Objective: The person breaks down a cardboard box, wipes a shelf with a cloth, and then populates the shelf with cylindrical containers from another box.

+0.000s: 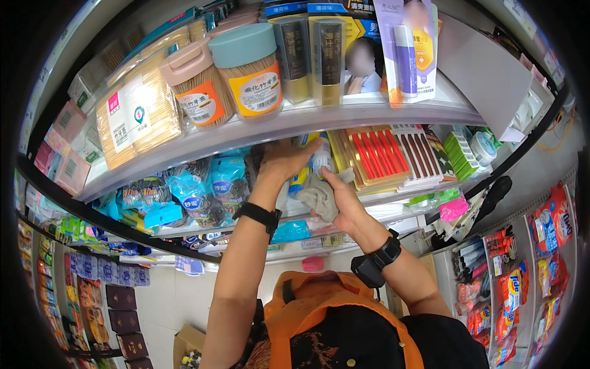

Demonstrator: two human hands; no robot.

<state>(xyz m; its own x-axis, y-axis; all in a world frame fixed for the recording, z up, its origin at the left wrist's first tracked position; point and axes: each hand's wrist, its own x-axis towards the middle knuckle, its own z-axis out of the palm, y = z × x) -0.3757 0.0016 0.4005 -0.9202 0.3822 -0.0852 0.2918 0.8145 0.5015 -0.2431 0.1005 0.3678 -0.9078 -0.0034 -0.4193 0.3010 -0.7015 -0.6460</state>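
My left hand [286, 160] reaches into the lower shelf, its thumb stretched away from the fingers. It is open; its fingertips are partly hidden under the upper shelf's edge. Beside it stand yellow-and-blue packages [299, 180] and a white-and-blue package [319, 158]. My right hand [350, 211] is closed on a crumpled grey cloth [321, 198], which hangs at the front of the same shelf. Left of my left hand lie blue bags of steel wool scourers [230, 178]. Right of the cloth are packs with red sticks [381, 154] and dark brown sticks [421, 155].
Above my hands the upper shelf's clear front edge [246, 132] juts out. Toothpick tubs [253, 80], a toothpick bag [138, 117] and a purple-and-white pack [405, 58] stand on it. A cardboard box [186, 345] is on the floor. Stocked shelves flank both sides.
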